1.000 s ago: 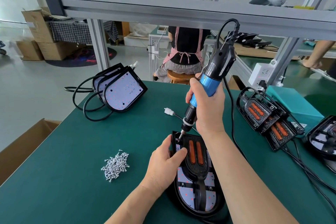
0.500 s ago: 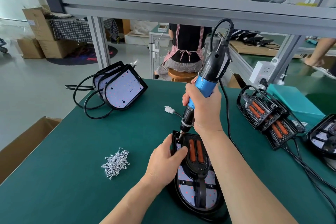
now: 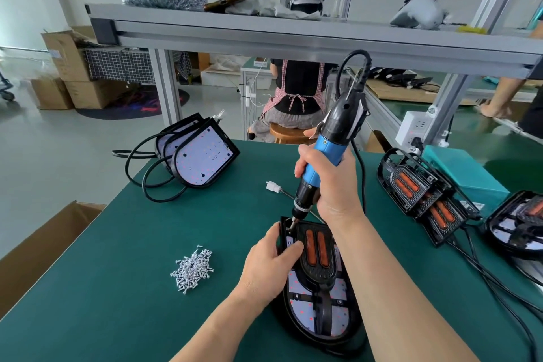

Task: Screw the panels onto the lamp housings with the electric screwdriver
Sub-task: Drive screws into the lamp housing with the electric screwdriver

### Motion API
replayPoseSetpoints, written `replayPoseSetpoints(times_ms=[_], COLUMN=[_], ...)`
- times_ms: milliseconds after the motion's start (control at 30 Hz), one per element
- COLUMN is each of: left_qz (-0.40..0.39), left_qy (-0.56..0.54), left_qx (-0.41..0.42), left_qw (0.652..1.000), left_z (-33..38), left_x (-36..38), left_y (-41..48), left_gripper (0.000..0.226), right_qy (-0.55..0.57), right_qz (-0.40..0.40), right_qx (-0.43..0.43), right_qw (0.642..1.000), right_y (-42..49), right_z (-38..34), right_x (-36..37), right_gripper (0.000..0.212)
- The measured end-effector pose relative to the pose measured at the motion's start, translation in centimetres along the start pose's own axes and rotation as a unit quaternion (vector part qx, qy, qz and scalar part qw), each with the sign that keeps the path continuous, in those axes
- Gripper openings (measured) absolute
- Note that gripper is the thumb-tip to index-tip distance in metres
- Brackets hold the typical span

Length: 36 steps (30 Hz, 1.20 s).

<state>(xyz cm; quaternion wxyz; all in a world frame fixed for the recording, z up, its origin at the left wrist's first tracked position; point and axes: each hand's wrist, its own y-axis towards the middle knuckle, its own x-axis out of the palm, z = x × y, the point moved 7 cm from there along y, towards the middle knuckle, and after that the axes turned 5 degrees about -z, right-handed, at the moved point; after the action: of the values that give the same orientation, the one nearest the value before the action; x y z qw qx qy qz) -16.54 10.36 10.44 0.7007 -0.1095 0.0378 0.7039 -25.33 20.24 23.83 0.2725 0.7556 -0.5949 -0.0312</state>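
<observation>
A black lamp housing lies flat on the green table, with a black panel with two orange strips on its far half. My left hand grips the housing's far left edge, thumb resting on the panel. My right hand grips the blue and black electric screwdriver, held tilted. Its bit tip touches the housing's far left corner, just above my left fingers.
A pile of small silver screws lies left of the housing. Stacked housings with white boards stand at the far left, with black cables. More panelled housings and cables sit at the right. A grey shelf crosses overhead.
The screwdriver stays on the same far left corner, its body leaning a little more upright. My left hand keeps its hold on the housing. The camera view has tilted upward.
</observation>
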Motion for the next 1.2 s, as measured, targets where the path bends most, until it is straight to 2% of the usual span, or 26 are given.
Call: replayPoseSetpoints(times_ms=[400,533,733,800,867,1000,1100,1200], left_qz=[-0.008,-0.006,-0.017,-0.016,-0.015,-0.014,-0.010,-0.008], left_qy=[0.000,-0.003,-0.023,-0.028,-0.027,-0.023,-0.025,-0.038], left_qx=[0.007,0.011,0.012,0.014,0.016,0.025,0.031,0.038], left_qw=[1.000,1.000,1.000,0.999,0.999,0.999,0.999,0.999], left_z=[0.2,0.1,-0.1,-0.2,-0.2,-0.3,-0.3,-0.1], left_x=[0.0,-0.1,0.0,0.0,0.0,0.0,0.0,0.1], left_y=[0.1,0.2,0.2,0.3,0.3,0.4,0.3,0.1], left_gripper=[0.035,0.032,0.033,0.035,0.035,0.031,0.027,0.026], right_qy=[0.019,0.018,0.085,0.043,-0.023,-0.096,-0.121,-0.169], right_qz=[0.053,0.058,0.085,0.099,0.113,0.146,0.177,0.181], right_qx=[0.000,-0.005,-0.022,0.014,0.088,0.248,0.313,0.346], right_qw=[0.998,0.998,0.993,0.994,0.989,0.953,0.925,0.905], right_y=[0.0,-0.1,1.9,2.1,1.6,-0.8,-3.1,-5.0], right_z=[-0.3,-0.8,-5.4,-6.0,-5.5,-1.9,1.4,3.6], right_x=[-0.9,-1.0,-3.5,-5.4,-7.9,-12.9,-16.1,-17.8], right_gripper=[0.012,0.016,0.025,0.020,0.022,0.034,0.030,0.037])
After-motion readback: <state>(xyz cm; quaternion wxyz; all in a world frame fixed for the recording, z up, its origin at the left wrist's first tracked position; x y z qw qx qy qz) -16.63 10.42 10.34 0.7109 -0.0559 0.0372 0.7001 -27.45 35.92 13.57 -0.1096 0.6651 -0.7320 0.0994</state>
